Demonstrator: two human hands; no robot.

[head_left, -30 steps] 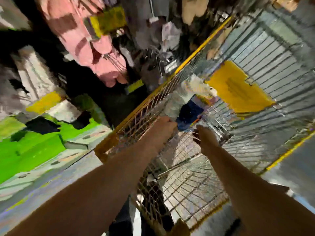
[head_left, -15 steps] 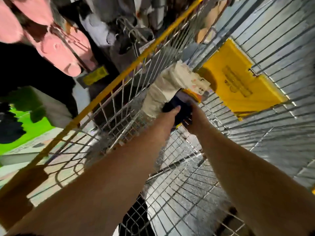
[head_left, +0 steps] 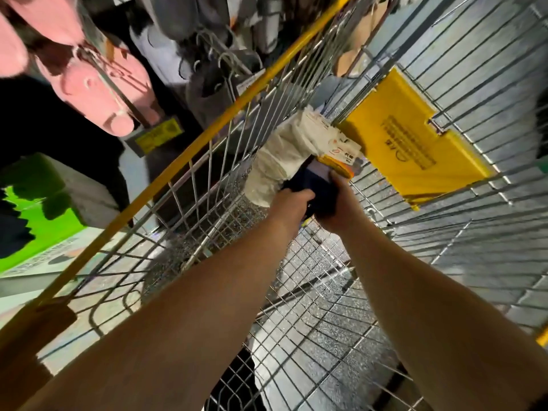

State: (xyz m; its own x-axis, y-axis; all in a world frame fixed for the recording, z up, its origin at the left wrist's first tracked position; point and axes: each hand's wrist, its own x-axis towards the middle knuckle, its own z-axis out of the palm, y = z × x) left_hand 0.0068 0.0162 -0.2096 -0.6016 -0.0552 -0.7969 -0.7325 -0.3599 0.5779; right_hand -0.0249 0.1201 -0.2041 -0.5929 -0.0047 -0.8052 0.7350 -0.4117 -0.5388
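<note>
Both my arms reach down into a wire shopping cart (head_left: 207,173) with a yellow top rail. My left hand (head_left: 292,203) and my right hand (head_left: 338,209) grip a dark blue folded item (head_left: 314,185) between them near the cart's far end. A rolled cream-white textile (head_left: 281,161) with paper tags (head_left: 341,149) lies against the cart's side wall, right behind the blue item and touching it. My fingers are mostly hidden behind the blue item.
A yellow plastic panel (head_left: 412,146) hangs on the cart's front wall. Outside the cart on the left hang pink soft items (head_left: 98,84), grey goods on hooks (head_left: 213,72) and a green display (head_left: 35,229). Speckled floor shows through the mesh.
My hands moved deeper into the cart and closed together on the dark blue item by the white roll. The view tilted closer over the cart.
</note>
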